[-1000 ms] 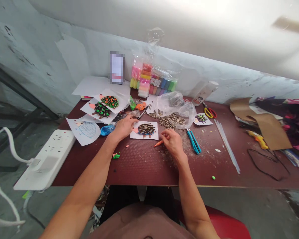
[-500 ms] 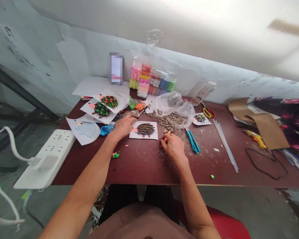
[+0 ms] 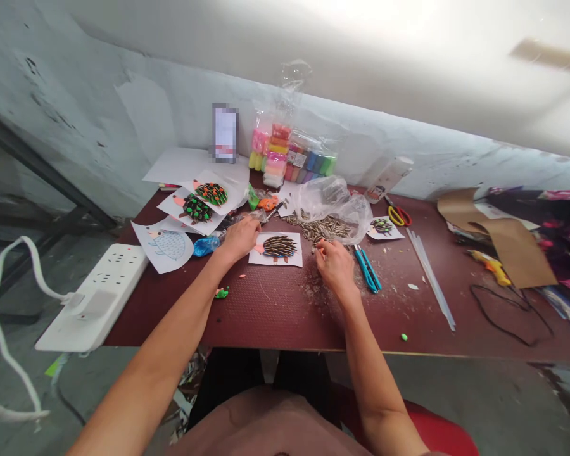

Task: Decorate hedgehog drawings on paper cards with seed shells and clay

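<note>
A white card with a hedgehog picture lies on the table, its back covered in striped sunflower seeds over blue clay. My left hand rests at the card's upper left corner, fingers stretched forward and nothing visible in them. Right of the card, my right hand is at the near edge of a pile of sunflower seeds. Its thumb and fingertips are pinched together on what looks like a single seed, partly hidden by the fingers. A clear plastic bag lies behind the pile.
Teal cutter, scissors and clear sticks lie right. Finished hedgehog pictures and a blue-drawn hedgehog sheet lie left, near a power strip. Packs of coloured clay stand behind. A yellow glue gun lies far right.
My right hand has moved slightly away and right, up to the seed pile, and its fingers have closed. My left hand stays by the card. The view has shifted slightly.
</note>
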Tool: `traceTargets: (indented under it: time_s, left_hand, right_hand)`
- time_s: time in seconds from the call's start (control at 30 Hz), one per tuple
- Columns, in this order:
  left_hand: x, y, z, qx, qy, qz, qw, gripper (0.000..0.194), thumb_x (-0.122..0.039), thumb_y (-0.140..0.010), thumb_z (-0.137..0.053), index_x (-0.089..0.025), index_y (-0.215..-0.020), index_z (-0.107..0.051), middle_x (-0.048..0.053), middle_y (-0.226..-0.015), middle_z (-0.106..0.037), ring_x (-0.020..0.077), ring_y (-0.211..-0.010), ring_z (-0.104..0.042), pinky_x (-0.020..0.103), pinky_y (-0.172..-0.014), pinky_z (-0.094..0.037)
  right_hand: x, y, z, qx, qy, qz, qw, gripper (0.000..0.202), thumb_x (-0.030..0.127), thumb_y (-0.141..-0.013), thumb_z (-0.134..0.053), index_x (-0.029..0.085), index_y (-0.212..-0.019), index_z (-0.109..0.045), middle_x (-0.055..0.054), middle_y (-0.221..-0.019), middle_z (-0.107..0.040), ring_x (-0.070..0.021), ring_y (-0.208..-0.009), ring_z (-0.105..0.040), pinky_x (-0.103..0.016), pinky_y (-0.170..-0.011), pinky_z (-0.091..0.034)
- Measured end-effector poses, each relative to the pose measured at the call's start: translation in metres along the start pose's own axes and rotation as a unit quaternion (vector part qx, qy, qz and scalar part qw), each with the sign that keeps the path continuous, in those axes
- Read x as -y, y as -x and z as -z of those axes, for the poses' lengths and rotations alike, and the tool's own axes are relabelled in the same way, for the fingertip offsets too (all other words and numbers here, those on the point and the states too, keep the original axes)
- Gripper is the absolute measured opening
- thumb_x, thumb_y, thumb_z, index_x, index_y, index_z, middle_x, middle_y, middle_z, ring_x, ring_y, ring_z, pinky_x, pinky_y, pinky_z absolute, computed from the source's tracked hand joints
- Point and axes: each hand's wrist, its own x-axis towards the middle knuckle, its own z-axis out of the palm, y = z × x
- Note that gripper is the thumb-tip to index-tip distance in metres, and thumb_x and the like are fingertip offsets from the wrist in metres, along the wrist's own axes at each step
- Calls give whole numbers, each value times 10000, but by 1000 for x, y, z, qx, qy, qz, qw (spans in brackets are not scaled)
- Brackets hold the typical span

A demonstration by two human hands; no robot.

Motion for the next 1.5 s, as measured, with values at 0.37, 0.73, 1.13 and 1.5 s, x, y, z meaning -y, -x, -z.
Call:
traceTargets:
  time_s: [0.37,0.73,1.13,1.5]
  left_hand:
    - [-12,-16,-3,-11,4,-2,1000,302,-160,-936,-465,-149,-1056,-743,162,-1147,-686,318,-1085,-660,407,-914,-541]
    - [-9,-13,-8,-6,19,10,1000,345,-174,-958,-455,-185,-1180,-719,138,-1248,-679,304,-1146,-651,391,-922,-546]
    - [-8,-7,-6,-42,79,5,996,307,-138,-944,-495,-179,-1146,-722,123,-1207,-713,270,-1137,-661,365,-955,-532]
    - [-10,-4,1,-68,87,-40,993,270,-144,-968,-479,-174,-1034,-738,114,-1088,-717,258,-1053,-678,337,-888,-533]
  right_hand:
    - [25,-38,-3,41,16,43,998,340,282,-1025,-425,211,-1134,-739,-99,-1117,-717,-217,-1031,-649,-272,-796,-417]
    - [25,-50,-10,59,47,26,997,383,270,-1035,-389,212,-1187,-736,-122,-1173,-703,-227,-1055,-667,-280,-812,-435]
    - [58,-74,0,35,19,86,995,331,300,-1031,-447,215,-1118,-755,-99,-1120,-762,-219,-1060,-684,-267,-825,-439]
    - [114,-152,-19,44,-7,65,997,384,117,-1016,-348,85,-1303,-601,-211,-1283,-670,-243,-1150,-666,-311,-912,-481]
